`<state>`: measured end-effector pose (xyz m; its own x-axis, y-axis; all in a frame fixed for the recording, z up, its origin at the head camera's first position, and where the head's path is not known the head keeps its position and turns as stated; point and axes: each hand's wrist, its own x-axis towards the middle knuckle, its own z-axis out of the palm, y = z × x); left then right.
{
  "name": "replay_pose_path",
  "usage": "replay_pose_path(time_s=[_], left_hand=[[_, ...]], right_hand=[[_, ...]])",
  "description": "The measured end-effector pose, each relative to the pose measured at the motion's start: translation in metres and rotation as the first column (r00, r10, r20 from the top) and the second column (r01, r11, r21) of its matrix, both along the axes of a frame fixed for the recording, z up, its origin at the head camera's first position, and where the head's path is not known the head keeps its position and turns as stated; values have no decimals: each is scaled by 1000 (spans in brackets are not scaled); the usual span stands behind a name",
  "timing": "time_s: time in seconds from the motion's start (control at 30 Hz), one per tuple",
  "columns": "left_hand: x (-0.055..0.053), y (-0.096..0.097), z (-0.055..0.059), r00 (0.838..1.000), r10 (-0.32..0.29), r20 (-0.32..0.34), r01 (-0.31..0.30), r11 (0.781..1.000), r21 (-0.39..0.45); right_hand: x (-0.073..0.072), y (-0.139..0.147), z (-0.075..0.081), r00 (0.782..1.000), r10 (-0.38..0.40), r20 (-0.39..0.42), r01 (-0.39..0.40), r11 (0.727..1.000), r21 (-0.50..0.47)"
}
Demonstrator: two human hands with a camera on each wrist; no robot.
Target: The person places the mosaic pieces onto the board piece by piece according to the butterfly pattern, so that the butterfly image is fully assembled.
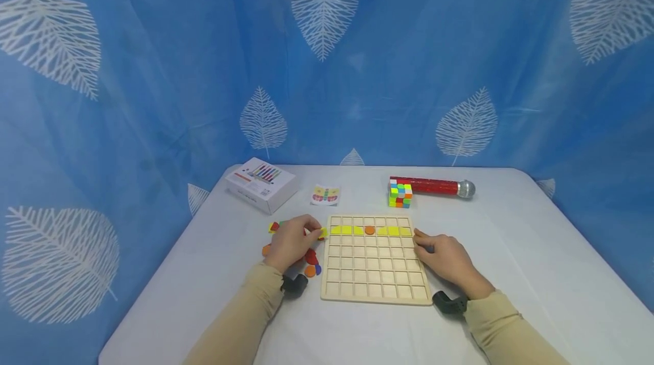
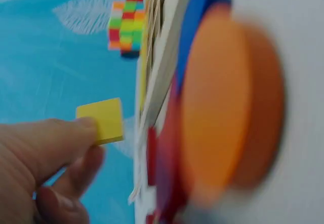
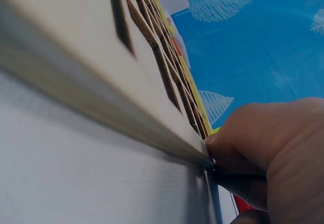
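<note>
A wooden grid board (image 1: 377, 268) lies on the table. Its second row from the back carries several yellow pieces (image 1: 346, 230) and one orange disc (image 1: 369, 230). Just beyond the board's left edge, my left hand (image 1: 288, 243) pinches a yellow square tile (image 2: 104, 120) between thumb and finger, held above the table. My right hand (image 1: 447, 257) grips the board's right edge near that row; in the right wrist view the thumb lies at the rim and the other fingers are partly hidden. Loose coloured pieces, among them an orange disc (image 1: 310, 271) and a red piece (image 1: 310, 257), lie under and around my left hand.
Behind the board lies a small card (image 1: 325, 195) with a coloured pattern. A white box (image 1: 263, 183) stands at the back left. A colourful puzzle cube (image 1: 400, 193) sits at the back right, before a red microphone-shaped object (image 1: 434, 185). A blue curtain (image 1: 383, 98) hangs behind.
</note>
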<state>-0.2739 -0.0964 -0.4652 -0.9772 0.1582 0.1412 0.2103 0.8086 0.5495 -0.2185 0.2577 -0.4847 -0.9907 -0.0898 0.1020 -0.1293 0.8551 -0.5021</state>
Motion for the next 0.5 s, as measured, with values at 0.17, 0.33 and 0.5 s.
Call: replay_pose_path(time_s=[0.17, 0.33, 0.5], left_hand=[[-5, 12, -8, 996, -84, -25, 84, 996, -15], [-3, 13, -14, 986, -161, -41, 159, 986, -42], [1, 13, -12, 965, -244, -93, 238, 968, -78]], right_hand=[[0, -2, -1, 1000, 15, 6, -15, 1000, -12], [2, -2, -1, 1000, 5, 24, -5, 1000, -8], [1, -1, 2, 1000, 1, 21, -1, 1000, -2]])
